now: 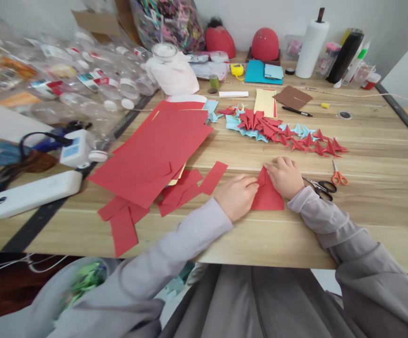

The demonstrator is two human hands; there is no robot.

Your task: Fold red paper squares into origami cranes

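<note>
A piece of red paper (267, 199) lies on the wooden table in front of me, its top folded to a point. My left hand (237, 196) is closed, fingertips pinching the paper's left edge. With fingers curled, my right hand (285, 177) presses on the folded upper right side. Just right of that hand lie black scissors (325, 187) and small orange-handled scissors (339, 176). Red paper strips (213, 177) are scattered to the left, beside large red sheets (154, 150). Beyond my hands sit folded red paper cranes (307, 141) and light blue ones (248, 133).
Many plastic bottles (84, 105) crowd the left side, near a white power strip (34, 192). At the back stand a white bottle (312, 49), a black bottle (344, 55) and a yellow tape measure (236, 70). A bin (45, 300) is below the table's front edge.
</note>
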